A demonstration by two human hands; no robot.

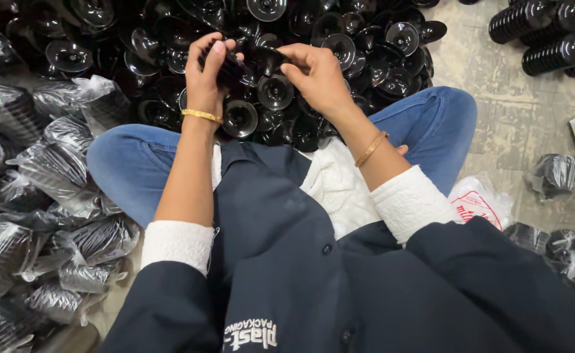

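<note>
My left hand (206,75) grips a short stack of black plastic cup-shaped pieces (232,67), fingers wrapped over its top. My right hand (317,75) pinches one black piece (271,60) against the stack's right end. Both hands hover above a big pile of loose, glossy black round pieces (340,46) on the floor in front of my crossed legs in blue jeans. Each wrist wears a gold bangle.
Clear plastic bags packed with stacked black pieces (52,170) crowd my left side. Long unbagged stacks (549,33) lie at the top right on the concrete floor. More filled bags (555,173) and a white printed bag (480,202) sit to my right.
</note>
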